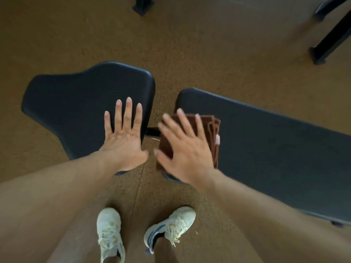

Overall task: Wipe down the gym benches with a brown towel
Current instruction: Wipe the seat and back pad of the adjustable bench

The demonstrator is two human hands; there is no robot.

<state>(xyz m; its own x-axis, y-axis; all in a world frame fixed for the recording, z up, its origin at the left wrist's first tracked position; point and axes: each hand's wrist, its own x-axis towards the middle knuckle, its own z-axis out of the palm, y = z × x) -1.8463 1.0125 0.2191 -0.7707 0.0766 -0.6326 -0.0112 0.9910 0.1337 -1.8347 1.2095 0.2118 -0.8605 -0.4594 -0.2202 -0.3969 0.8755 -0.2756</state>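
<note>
A black padded seat pad [76, 99] lies at the left and a long black bench pad [275, 149] at the right, with a narrow gap between them. My left hand [121, 137] rests flat on the seat pad's right side, fingers straight and together. A folded brown towel [210, 126] lies on the near left end of the long pad. My right hand [188, 149], blurred, presses on top of the towel with spread, straight fingers. One fingertip shows at the towel's right edge.
Speckled brown floor [209, 44] surrounds the bench. Black frame legs stand at the top right [326, 46] and a black post foot at the top middle [143, 4]. My white shoes [110, 232] stand on the floor in front of the gap.
</note>
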